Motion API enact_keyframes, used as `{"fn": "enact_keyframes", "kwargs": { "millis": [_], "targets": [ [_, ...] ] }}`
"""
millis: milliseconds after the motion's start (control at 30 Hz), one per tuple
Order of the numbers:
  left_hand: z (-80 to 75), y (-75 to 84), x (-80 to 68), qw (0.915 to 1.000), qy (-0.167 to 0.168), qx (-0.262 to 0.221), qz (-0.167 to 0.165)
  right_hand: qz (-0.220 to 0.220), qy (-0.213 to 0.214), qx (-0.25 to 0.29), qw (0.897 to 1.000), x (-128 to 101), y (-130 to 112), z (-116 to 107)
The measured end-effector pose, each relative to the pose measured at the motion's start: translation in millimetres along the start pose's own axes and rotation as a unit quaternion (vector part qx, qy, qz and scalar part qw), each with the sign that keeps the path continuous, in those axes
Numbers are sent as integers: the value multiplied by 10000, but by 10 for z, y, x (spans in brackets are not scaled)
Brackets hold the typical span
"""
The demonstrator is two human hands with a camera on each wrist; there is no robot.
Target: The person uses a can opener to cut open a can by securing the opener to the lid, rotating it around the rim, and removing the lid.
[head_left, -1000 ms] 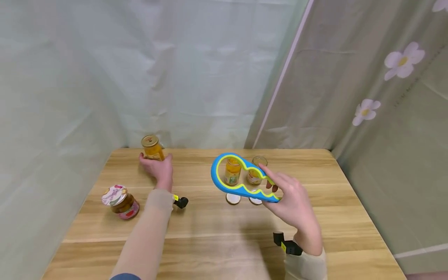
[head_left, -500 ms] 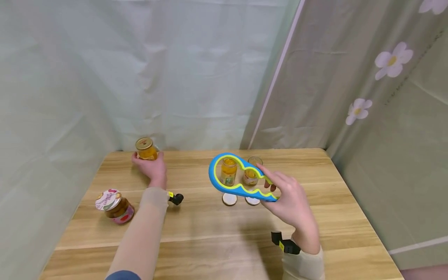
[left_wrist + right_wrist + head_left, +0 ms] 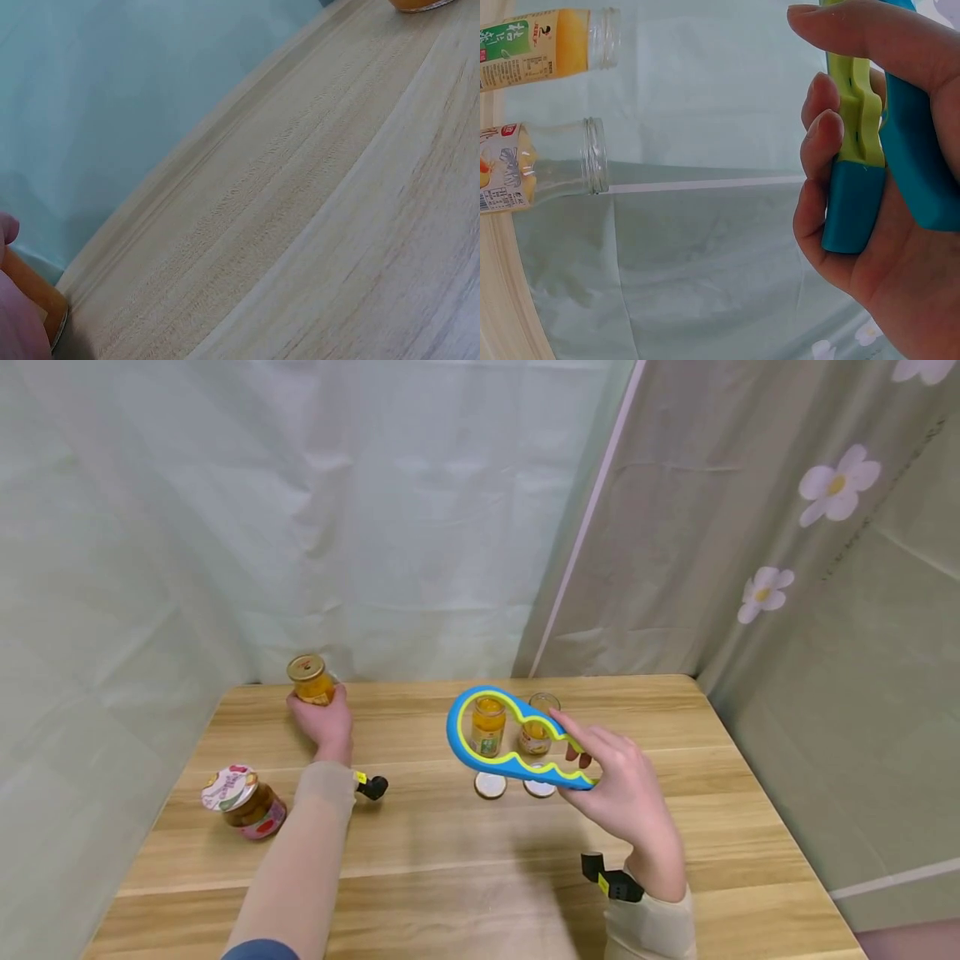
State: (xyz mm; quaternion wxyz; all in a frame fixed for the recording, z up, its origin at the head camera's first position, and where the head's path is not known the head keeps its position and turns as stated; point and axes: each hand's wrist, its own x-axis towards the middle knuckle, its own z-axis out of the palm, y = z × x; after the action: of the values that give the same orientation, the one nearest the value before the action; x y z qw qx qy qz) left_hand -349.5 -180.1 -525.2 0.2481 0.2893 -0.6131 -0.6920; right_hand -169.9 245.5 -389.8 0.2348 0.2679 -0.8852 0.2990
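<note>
At the table's far left, my left hand (image 3: 324, 724) grips an orange jar (image 3: 318, 687) with a gold lid (image 3: 306, 667). In the left wrist view, only part of this jar (image 3: 46, 301) shows beside the hand. My right hand (image 3: 626, 783) holds a blue and yellow-green jar opener (image 3: 470, 745) by its handles, raised above the table. Through and beyond the opener stand two lidless glass jars. One is an orange-filled jar (image 3: 536, 46); the other is a jar (image 3: 555, 166) with clear glass showing above its contents.
Two white-faced lids (image 3: 491, 786) lie on the wooden table (image 3: 435, 877) in front of the lidless jars. A brown jar (image 3: 253, 810) with a patterned cover stands front left, near my left forearm. Behind the table hangs a pale curtain (image 3: 420, 527).
The head view has turned slightly right, so things sit a little further left in it. Both hands keep hold of the same jar and jar opener.
</note>
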Motion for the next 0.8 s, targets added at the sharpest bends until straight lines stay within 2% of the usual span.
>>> {"fn": "enact_keyframes", "kwargs": {
  "millis": [267, 567, 800],
  "targets": [
    [-39, 23, 37, 9999, -54, 90, -29, -46, 65, 12, 10000, 2, -7, 14],
    [-90, 98, 93, 9996, -144, -175, -185, 5, 72, 58, 10000, 42, 22, 3],
    [-142, 103, 26, 9992, -271, 42, -305, 112, 31, 109, 9999, 4, 59, 15]
  ]
}}
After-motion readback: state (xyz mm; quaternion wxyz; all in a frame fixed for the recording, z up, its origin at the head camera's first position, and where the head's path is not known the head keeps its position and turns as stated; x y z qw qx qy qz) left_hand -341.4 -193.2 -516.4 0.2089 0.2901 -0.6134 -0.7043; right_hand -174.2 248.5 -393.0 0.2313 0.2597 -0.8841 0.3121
